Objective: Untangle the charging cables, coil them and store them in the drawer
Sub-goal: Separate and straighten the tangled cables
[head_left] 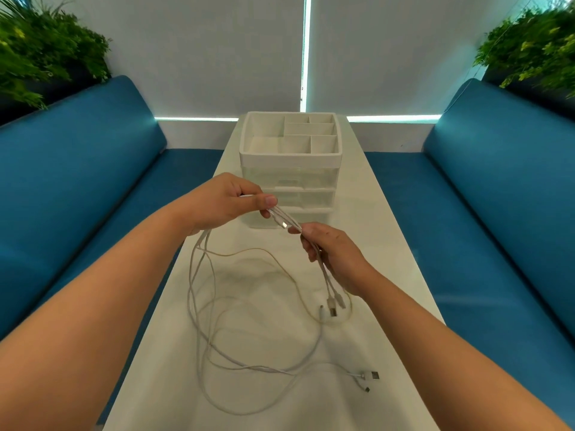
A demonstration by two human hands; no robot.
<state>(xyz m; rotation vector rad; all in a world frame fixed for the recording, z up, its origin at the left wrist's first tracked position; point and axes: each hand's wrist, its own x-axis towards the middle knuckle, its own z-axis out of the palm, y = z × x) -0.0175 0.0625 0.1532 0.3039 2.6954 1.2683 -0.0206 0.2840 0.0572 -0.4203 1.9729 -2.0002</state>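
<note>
Drawer unit (291, 169) sits on the table (389, 244) at 12 o'clock, far end. Both hands are in front of it: left hand (222, 202) at 11, right hand (334, 256) at 1, cables (249, 306) strung between them and looping down onto the table toward 6. Benches (77, 169) at 9 and 3.

Charging cables (217, 306): smooth white plastic sheathing, shiny metal plugs. Drawer organiser (290, 169): matt white plastic, translucent drawers. Benches (77, 169): smooth blue upholstery.

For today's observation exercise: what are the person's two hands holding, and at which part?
Both hold the bundle of white charging cables near one end: left hand pinches it farther along, right hand grips it just behind the hanging plugs.
</note>
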